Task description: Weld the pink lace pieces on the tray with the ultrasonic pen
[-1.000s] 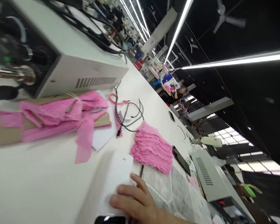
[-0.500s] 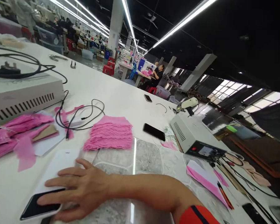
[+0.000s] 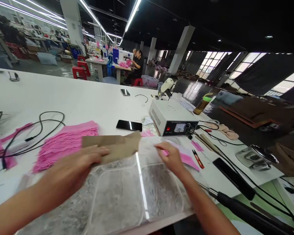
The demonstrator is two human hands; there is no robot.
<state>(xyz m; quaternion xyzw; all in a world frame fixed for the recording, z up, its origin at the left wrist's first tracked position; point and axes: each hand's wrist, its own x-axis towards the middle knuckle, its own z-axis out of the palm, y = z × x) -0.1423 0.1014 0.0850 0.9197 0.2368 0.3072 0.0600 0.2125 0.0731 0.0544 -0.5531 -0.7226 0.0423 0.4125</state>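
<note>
My left hand (image 3: pixel 80 163), blurred, comes in from the lower left with its fingers closed over a stiff-looking brown strip (image 3: pixel 122 147). The strip stretches rightward above a clear plastic-covered mat (image 3: pixel 117 189); its material is unclear. Just behind my left hand lies a stack of pink fabric pieces (image 3: pixel 68 140), partly covered by the strip. My right hand (image 3: pixel 171 158) is closed in a pinch over the mat's far right part. A bit of pink shows between its thumb and fingers, but whether it is held is unclear. Beside that hand lies a pink-and-white piece (image 3: pixel 188 160).
A grey control box (image 3: pixel 173 116) stands behind my right hand, cables trailing rightward. A black phone (image 3: pixel 129 125), orange thread snips (image 3: pixel 198 159), a black-handled tool (image 3: pixel 237 209) and a glass jar (image 3: pixel 254 156) lie about. Black cables (image 3: pixel 39 130) are at left; people sit beyond.
The view has swung right. My right hand has left the white phone box and moved to the mat's right side. My left hand has come into view with the brown strip.
</note>
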